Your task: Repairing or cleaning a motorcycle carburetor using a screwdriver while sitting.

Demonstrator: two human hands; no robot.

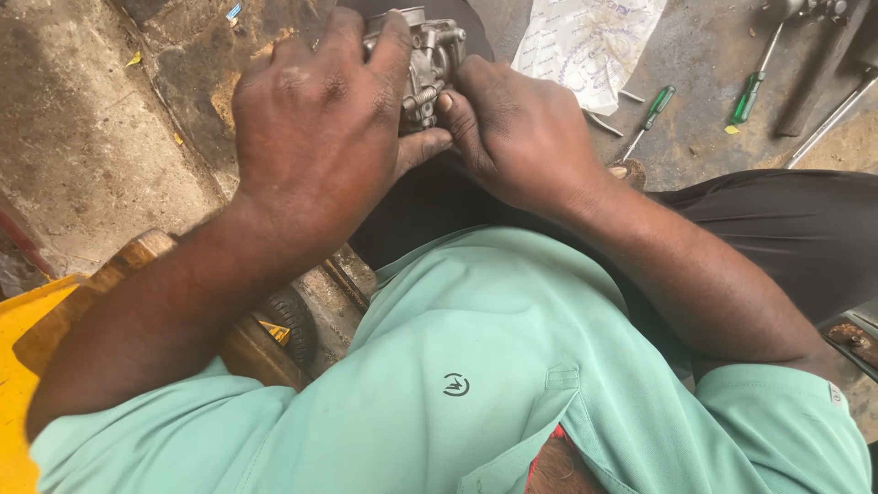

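Note:
A small grey metal carburettor (430, 64) with a spring and screws on its side is held over my lap, near the top middle of the view. My left hand (320, 128) wraps over its left side and hides much of it. My right hand (521, 133) presses against its right side, with the fingertips at the spring and screw. Both hands are shut on the part. My green shirt (512, 366) and dark trousers (786, 229) fill the lower half of the view.
Two green-handled screwdrivers (657, 108) (748, 96) lie on the dirty concrete floor at the upper right, beside a crumpled white plastic bag (590, 41) and long metal tools (832, 114). A yellow object (23, 320) and a wooden block (137, 256) sit at the lower left.

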